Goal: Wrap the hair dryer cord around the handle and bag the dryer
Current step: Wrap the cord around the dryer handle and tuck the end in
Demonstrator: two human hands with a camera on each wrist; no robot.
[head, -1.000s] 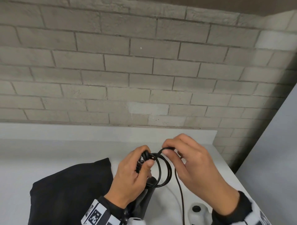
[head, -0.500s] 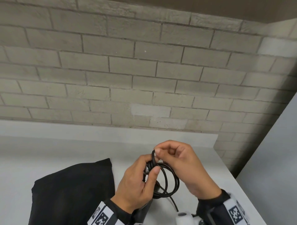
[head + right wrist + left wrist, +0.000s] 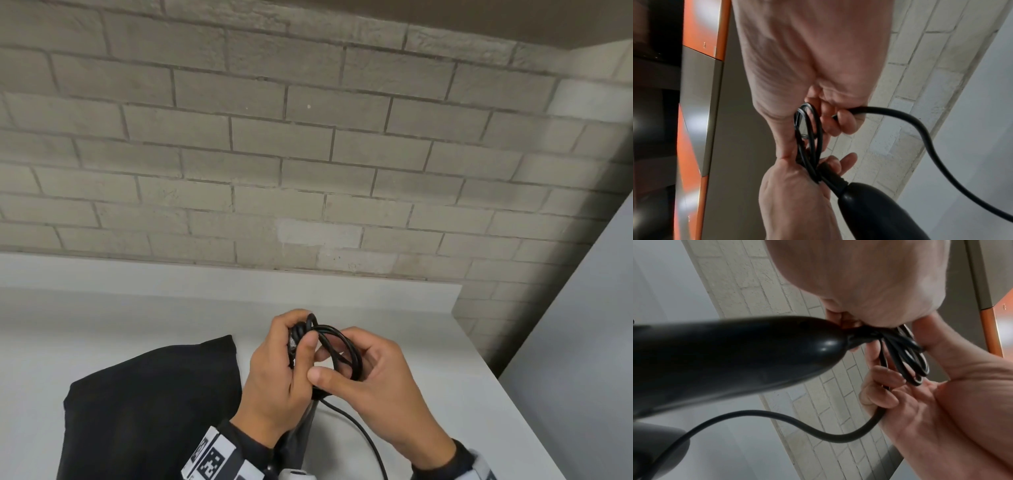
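The black hair dryer's handle (image 3: 731, 356) (image 3: 875, 209) points up between my hands over the white table (image 3: 113, 329). My left hand (image 3: 284, 373) grips the handle's end, thumb pressed on the cord where it leaves the handle. Several loops of black cord (image 3: 337, 349) (image 3: 906, 356) (image 3: 807, 138) hang from that spot. My right hand (image 3: 363, 380) curls round the loops and holds the loose cord (image 3: 838, 436) (image 3: 920, 129), which trails down to the right. The black cloth bag (image 3: 150, 407) lies flat on the table, left of my hands. The dryer's body is hidden.
A grey brick wall (image 3: 308, 154) stands right behind the table. The table's right edge (image 3: 507, 387) falls off beside my right hand. An orange and grey cabinet (image 3: 701, 97) shows in the wrist views.
My right hand has swung from above the loops down to their right side, laying another turn of cord. The left hand kept its grip on the handle's end.
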